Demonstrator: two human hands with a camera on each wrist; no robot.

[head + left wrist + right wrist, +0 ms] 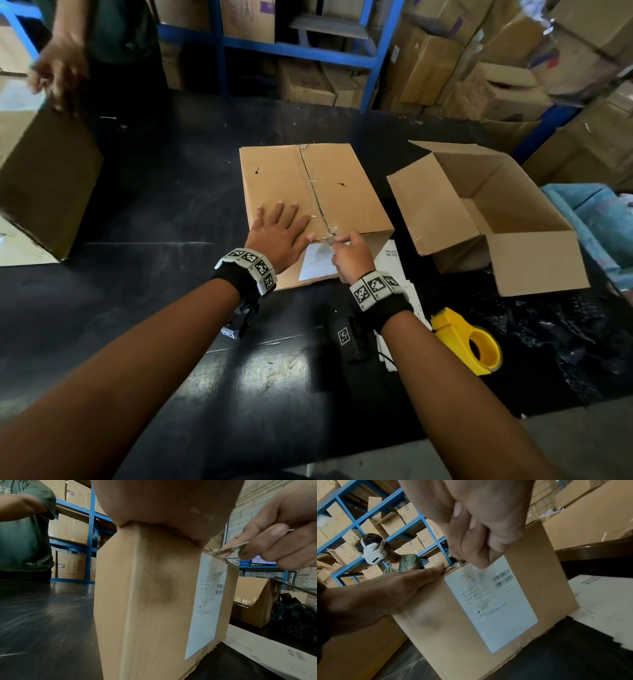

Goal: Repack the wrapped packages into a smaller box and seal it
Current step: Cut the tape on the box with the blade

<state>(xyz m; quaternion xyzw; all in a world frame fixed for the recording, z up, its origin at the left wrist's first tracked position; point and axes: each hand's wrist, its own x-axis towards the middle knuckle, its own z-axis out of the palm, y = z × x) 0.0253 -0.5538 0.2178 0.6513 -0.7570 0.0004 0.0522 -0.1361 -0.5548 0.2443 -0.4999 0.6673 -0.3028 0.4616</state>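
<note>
**Blade at the taped seam**

Black bench [137,212] carries a sealed box [329,178] mid-surface. Left hand [279,233] lies spread flat on its lid; right hand [352,255] pinches a thin blade [231,548] at the near edge. An open box [513,219] sits toward the right edge.

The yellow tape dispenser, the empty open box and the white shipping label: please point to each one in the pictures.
yellow tape dispenser [455,334]: head view, on its yellow body.
empty open box [431,202]: head view, on its outer left wall.
white shipping label [496,608]: right wrist view, on the label's printed middle.
</note>
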